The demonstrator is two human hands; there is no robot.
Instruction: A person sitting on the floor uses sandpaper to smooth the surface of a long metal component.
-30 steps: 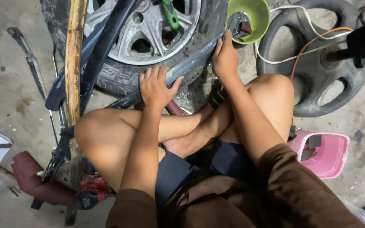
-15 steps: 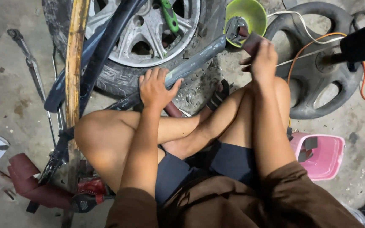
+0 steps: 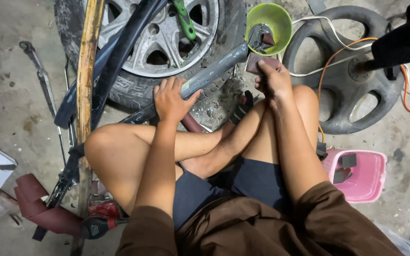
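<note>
Hands first: we see the left hand (image 3: 171,99) closed around a long grey strip (image 3: 205,78) that slants across the tyre (image 3: 134,87) of an alloy wheel lying on the concrete floor. We find the right hand (image 3: 274,80) pinching a small dark brown patch (image 3: 257,61) just below the green bowl (image 3: 269,21). Beside the right knee sits a pink tub (image 3: 361,180); a black wheel cover (image 3: 347,71) lies beyond it.
</note>
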